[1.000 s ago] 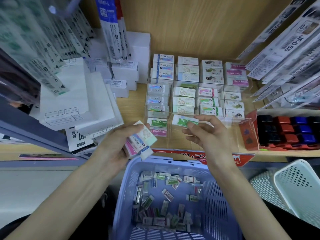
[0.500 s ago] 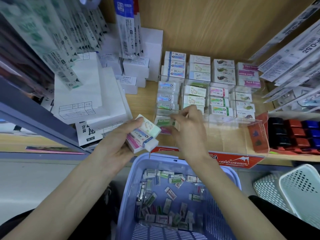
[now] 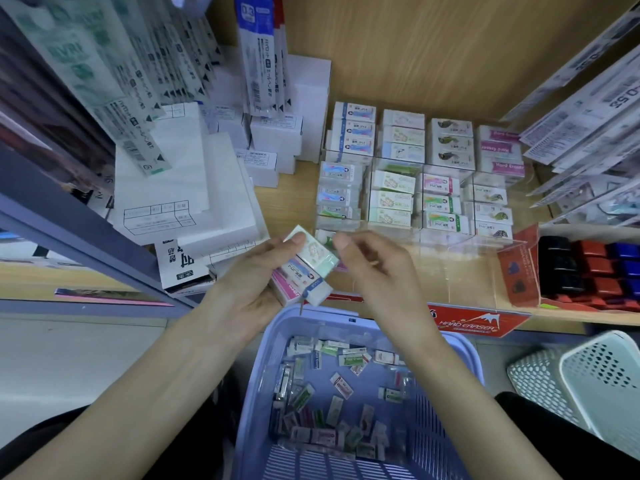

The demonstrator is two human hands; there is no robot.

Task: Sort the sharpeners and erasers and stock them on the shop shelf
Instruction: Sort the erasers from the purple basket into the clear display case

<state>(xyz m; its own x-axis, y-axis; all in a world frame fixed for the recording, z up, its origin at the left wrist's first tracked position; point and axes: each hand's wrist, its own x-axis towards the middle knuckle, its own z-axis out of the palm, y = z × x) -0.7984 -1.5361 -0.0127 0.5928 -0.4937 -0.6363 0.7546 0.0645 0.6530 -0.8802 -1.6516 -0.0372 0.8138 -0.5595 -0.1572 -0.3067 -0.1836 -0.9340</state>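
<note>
Shelf (image 3: 298,202) of pale wood sits above a blue basket (image 3: 256,375) of loose erasers (image 3: 349,360). A clear acrylic organizer (image 3: 450,265) on it holds sorted erasers. The left hand (image 3: 249,271) grips an eraser stack (image 3: 308,268) over the basket rim. The right hand (image 3: 377,268) curls just beside it; I cannot tell whether it pinches anything.

On the shelf (image 3: 301,202) a divided case (image 3: 433,244) holds rows of erasers (image 3: 391,183) in its compartments, with piled boxes (image 3: 173,188) to its left and a tray of sharpeners (image 3: 595,271) to its right. Before and below the shelf sits a basket (image 3: 256,393) with loose erasers (image 3: 332,386) in it, and a second basket (image 3: 595,379) at its right. Over the first basket's far rim the left hand (image 3: 249,282) holds a stack of erasers (image 3: 304,268), the right hand (image 3: 374,265) just beside it.
</note>
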